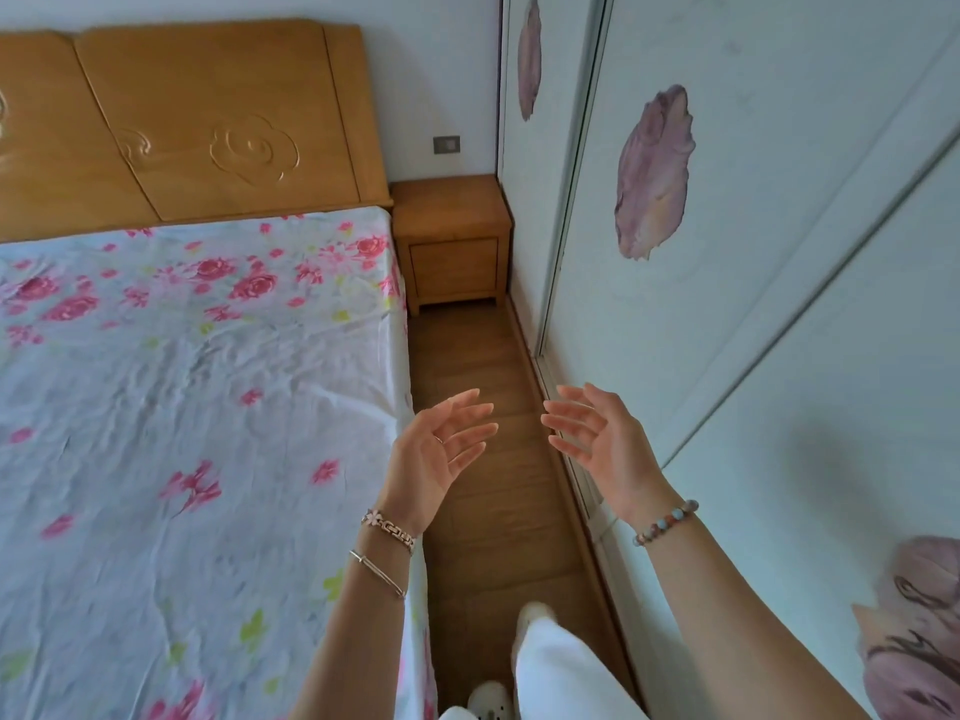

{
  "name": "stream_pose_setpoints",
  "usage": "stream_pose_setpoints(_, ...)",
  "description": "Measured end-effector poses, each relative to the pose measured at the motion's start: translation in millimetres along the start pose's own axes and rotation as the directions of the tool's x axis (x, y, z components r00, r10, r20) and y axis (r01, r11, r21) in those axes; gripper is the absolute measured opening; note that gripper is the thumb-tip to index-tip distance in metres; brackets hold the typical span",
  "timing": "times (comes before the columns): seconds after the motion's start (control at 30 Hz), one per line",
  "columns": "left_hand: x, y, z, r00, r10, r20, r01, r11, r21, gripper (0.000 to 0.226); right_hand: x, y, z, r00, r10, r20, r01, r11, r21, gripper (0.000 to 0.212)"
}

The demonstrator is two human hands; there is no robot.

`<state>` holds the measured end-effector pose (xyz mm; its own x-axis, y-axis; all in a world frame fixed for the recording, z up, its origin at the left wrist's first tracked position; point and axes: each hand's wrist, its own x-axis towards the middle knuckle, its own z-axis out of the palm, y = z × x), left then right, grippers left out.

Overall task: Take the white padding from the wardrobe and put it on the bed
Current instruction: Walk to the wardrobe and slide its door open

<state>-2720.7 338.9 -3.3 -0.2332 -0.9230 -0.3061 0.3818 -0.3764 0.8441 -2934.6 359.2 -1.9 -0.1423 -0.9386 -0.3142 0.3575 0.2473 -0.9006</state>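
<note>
1. Bedroom aisle, narrow and wood-floored [483,387]: a person stands between the bed [197,407] and the wardrobe [753,314], feet pointed along the gap toward a wooden nightstand [452,241] at the far end, which sits against the bed's headboard [208,122].

2. Both arms are raised over the aisle, the wardrobe's sliding doors just beside them. The left hand [436,454] hovers nearest the bed's edge, the right hand [602,439] nearest the wardrobe; palms face each other, fingers spread and loose, gripping nothing.

3. That posture reads as a ready stance — hands free because the doors look shut along the stretch in view, and one would have to be slid aside first.

4. White padding: not visible anywhere. Judging from the task, it lies behind the wardrobe's flower-printed panels; which section holds it cannot be told.

5. Opposite the wardrobe, the bed carries only a floral sheet [156,511], wrinkled but flat — a bare landing spot, seemingly left so for the padding.

6. Progress: the job appears to be at its very start. The likely next move is the right hand reaching to the door edge, since it is the closer of the two.
</note>
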Motion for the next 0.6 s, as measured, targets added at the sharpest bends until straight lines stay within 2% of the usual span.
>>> stream_pose_setpoints(0.2,65.5,12.9,-5.7,1.000,-0.021,0.006,0.021,1.000,-0.011,0.038,64.7,-5.9,7.8,0.999,0.030,-0.015,-0.029,1.000,0.011,0.031)
stream_pose_setpoints(0.6,231.4,64.1,21.5,0.998,-0.052,0.026,0.051,0.999,0.013,0.041,224.3,-73.8,7.8,0.999,0.021,-0.041,-0.020,1.000,0.014,0.025)
